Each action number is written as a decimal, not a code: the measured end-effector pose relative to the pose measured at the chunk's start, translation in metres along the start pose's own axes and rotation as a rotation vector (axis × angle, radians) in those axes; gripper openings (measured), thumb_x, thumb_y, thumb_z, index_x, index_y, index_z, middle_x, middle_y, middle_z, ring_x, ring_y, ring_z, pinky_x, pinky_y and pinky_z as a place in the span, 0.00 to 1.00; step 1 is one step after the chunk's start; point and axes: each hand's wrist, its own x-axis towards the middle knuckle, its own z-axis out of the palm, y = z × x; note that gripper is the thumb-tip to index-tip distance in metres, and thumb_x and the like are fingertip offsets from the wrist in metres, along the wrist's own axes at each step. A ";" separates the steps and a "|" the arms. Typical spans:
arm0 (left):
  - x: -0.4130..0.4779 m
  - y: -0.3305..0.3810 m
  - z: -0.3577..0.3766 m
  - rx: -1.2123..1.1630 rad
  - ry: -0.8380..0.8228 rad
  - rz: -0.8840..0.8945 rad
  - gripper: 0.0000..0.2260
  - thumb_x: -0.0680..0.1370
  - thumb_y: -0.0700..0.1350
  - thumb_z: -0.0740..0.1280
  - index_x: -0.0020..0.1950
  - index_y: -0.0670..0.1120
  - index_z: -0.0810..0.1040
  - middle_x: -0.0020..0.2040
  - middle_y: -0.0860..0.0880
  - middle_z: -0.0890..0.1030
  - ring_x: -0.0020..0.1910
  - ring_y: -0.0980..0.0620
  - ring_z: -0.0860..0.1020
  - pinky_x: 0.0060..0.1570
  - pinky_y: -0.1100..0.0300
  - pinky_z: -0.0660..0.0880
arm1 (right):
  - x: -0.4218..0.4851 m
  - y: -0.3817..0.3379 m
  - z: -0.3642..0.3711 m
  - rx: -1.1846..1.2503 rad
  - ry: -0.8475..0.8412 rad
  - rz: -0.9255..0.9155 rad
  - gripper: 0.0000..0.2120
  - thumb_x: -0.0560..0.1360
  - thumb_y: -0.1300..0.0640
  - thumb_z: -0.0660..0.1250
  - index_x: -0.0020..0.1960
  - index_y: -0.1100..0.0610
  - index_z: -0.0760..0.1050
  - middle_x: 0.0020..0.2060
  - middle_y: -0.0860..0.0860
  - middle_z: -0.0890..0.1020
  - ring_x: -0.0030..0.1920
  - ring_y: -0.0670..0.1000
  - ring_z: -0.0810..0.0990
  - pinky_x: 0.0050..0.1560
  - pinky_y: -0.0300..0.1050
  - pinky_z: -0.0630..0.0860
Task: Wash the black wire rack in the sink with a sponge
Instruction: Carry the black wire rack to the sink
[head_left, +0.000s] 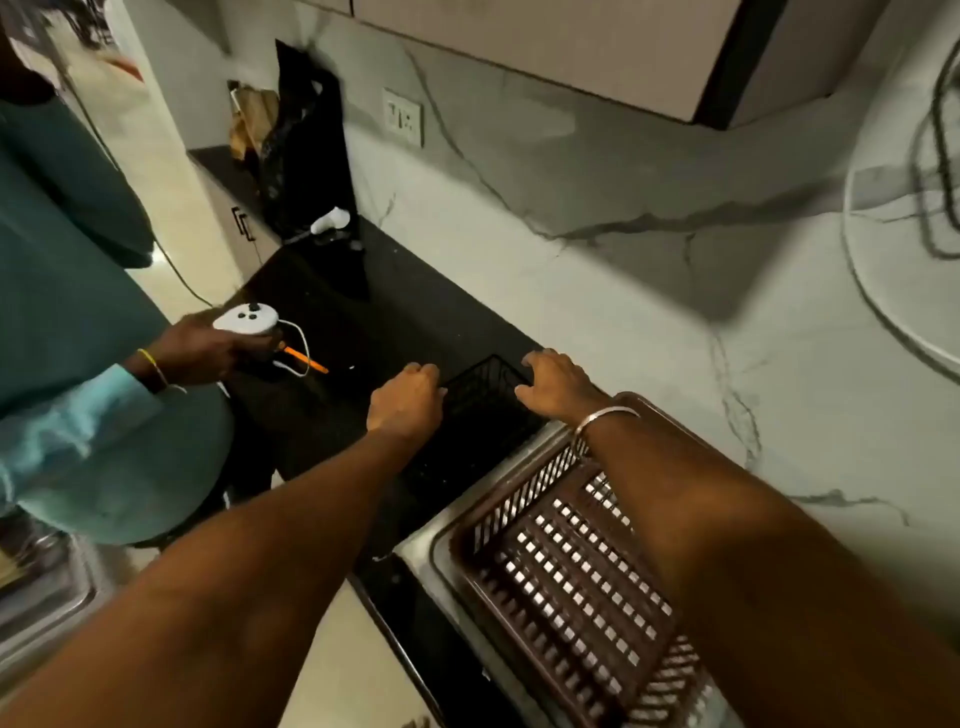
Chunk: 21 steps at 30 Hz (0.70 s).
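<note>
Nearest, a brown basket (566, 582) sits in the steel sink (426, 551), under the right forearm. Beyond it, the black rack (483, 400) stands on the dark tabletop (337, 415), just beside the sink. Both hands grip its rim with curled fingers: left hand (405, 400) on the left edge, right hand (558, 382) on the right. Farther left, another person's hand (200, 351) holds a white controller (245, 318).
</note>
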 end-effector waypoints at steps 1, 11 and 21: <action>0.002 -0.003 0.004 -0.003 -0.020 -0.036 0.12 0.86 0.53 0.63 0.63 0.46 0.77 0.61 0.44 0.78 0.57 0.37 0.81 0.49 0.45 0.76 | 0.008 0.001 0.005 0.016 -0.038 0.010 0.31 0.76 0.46 0.70 0.75 0.56 0.71 0.71 0.58 0.74 0.72 0.62 0.73 0.71 0.57 0.73; 0.008 -0.030 0.056 -0.146 -0.093 -0.419 0.22 0.83 0.53 0.69 0.70 0.45 0.65 0.66 0.40 0.73 0.62 0.35 0.80 0.48 0.45 0.72 | 0.062 0.009 0.057 0.062 -0.192 0.162 0.30 0.80 0.53 0.72 0.77 0.62 0.68 0.72 0.62 0.75 0.72 0.63 0.74 0.70 0.53 0.73; 0.015 -0.032 0.065 -0.206 -0.195 -0.543 0.17 0.81 0.42 0.70 0.68 0.41 0.72 0.64 0.36 0.79 0.64 0.33 0.78 0.60 0.42 0.77 | 0.076 0.023 0.069 0.357 -0.052 0.261 0.26 0.79 0.65 0.69 0.77 0.61 0.71 0.73 0.60 0.76 0.74 0.61 0.73 0.75 0.49 0.69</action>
